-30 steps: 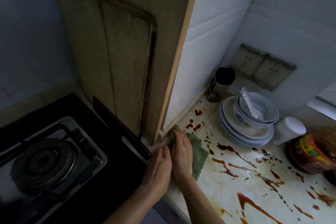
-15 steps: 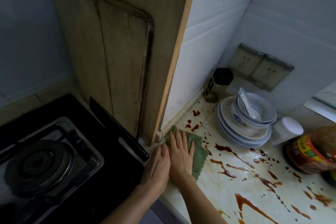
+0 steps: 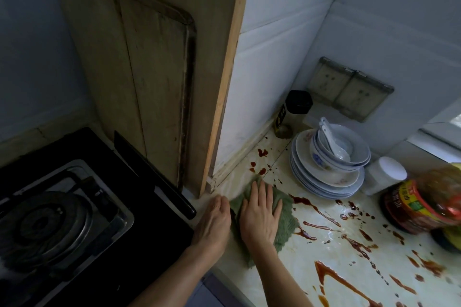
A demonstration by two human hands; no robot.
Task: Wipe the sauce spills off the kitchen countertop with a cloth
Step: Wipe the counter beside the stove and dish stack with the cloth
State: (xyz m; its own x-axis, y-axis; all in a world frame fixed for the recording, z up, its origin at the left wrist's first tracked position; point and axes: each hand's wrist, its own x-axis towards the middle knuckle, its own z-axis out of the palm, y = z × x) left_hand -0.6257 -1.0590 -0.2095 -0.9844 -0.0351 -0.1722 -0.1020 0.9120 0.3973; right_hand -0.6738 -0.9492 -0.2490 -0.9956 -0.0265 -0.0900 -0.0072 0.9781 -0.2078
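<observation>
A green cloth [image 3: 287, 219] lies flat on the pale countertop [image 3: 331, 252], near its left end. My right hand [image 3: 260, 214] presses on the cloth with fingers straight and spread. My left hand [image 3: 214, 222] rests flat on the counter just left of the cloth, touching its edge. Dark red-brown sauce spills [image 3: 324, 227] streak and dot the counter to the right of the cloth and toward the front; a few drops [image 3: 262, 153] sit behind the cloth near the wall.
A black gas stove [image 3: 74, 219] lies to the left. Wooden boards [image 3: 154, 77] lean against the wall behind it. A stack of plates and bowls with spoons [image 3: 329, 164], a dark-capped bottle [image 3: 291, 112], a white jar [image 3: 385, 174] and a red-labelled jar [image 3: 424, 204] stand at the back right.
My right hand has slid the cloth to the right, away from the wall corner, and its fingers have spread flat. The left hand has stayed beside it.
</observation>
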